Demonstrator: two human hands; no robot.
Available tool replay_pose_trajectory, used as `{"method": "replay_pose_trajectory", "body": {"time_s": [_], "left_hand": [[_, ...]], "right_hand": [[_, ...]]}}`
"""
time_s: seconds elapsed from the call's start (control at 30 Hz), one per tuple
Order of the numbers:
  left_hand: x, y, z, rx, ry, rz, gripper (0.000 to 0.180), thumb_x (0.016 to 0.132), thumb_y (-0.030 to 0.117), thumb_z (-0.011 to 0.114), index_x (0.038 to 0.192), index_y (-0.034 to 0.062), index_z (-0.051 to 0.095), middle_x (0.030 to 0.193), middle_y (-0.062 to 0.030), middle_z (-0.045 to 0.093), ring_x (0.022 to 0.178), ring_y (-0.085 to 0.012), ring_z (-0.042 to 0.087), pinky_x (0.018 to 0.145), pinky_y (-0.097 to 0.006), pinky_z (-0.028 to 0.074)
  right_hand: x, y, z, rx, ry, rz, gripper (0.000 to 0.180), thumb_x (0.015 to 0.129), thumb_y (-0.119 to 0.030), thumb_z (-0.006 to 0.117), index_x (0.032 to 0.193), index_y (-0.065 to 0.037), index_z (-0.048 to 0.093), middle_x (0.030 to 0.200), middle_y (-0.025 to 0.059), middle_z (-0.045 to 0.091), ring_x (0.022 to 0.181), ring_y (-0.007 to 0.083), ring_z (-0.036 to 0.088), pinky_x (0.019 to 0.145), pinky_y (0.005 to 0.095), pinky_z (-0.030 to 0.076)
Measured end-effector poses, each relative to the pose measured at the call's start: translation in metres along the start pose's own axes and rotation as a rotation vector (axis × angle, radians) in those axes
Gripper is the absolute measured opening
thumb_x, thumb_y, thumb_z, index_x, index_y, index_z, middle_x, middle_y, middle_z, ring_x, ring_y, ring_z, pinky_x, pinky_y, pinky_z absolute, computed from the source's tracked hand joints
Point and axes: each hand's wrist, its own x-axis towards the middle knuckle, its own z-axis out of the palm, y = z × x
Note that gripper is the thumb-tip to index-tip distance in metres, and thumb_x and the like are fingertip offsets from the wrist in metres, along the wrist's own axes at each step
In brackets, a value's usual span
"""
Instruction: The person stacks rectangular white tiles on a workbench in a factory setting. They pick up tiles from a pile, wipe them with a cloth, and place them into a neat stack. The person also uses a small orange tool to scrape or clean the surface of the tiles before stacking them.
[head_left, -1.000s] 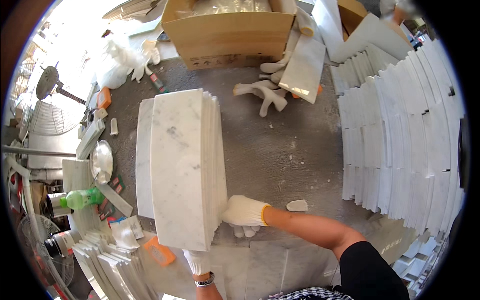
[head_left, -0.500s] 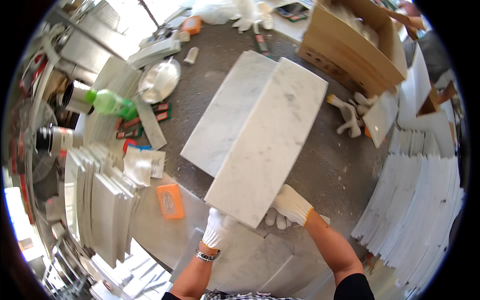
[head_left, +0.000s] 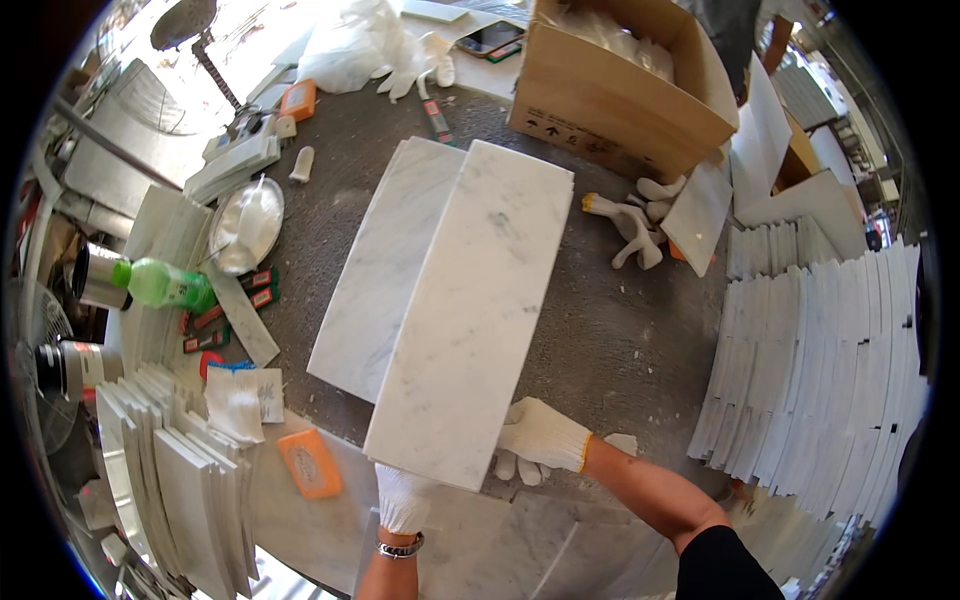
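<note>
Marble slab [head_left: 472,310] — near end over left hand [head_left: 404,498], edge at right hand [head_left: 543,436] — can't tell whether either grips.

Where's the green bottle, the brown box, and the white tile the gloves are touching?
Green bottle [head_left: 168,286]: head view, middle of its side.
Brown box [head_left: 612,104]: head view, its near outside wall.
White tile [head_left: 470,315]: head view, its big flat face.

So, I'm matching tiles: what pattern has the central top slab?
Central top slab: white, grey veins; head view.
</note>
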Motion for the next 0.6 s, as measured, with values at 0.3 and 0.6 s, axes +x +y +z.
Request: {"method": "replay_pose_trajectory", "body": {"time_s": [0.3, 0.6], "left_hand": [[0.008, 0.016, -0.023, 0.203, 0.023, 0.228, 0.057, 0.106, 0.023, 0.064, 0.153, 0.0003, 0.041, 0.145, -0.0118, 0.056, 0.129, -0.0225, 0.058, 0.104, -0.039, 0.053], [0.03, 0.05, -0.053, 0.359, -0.004, 0.285, 0.054, 0.106, 0.027, 0.061, 0.153, 0.0048, 0.046, 0.148, -0.0141, 0.055, 0.13, -0.032, 0.059, 0.106, -0.044, 0.052]], "right_hand": [[0.001, 0.002, 0.001, 0.085, -0.099, -0.129, 0.043, 0.096, -0.014, 0.047, 0.128, -0.003, 0.073, 0.074, 0.0103, 0.073, 0.046, 0.018, 0.062, 0.038, 0.0331, 0.047], [0.025, -0.01, 0.014, 0.224, -0.177, -0.157, 0.037, 0.094, -0.015, 0.05, 0.116, 0.012, 0.063, 0.078, 0.0191, 0.074, 0.045, 0.0236, 0.062, 0.038, 0.0371, 0.045]]}}
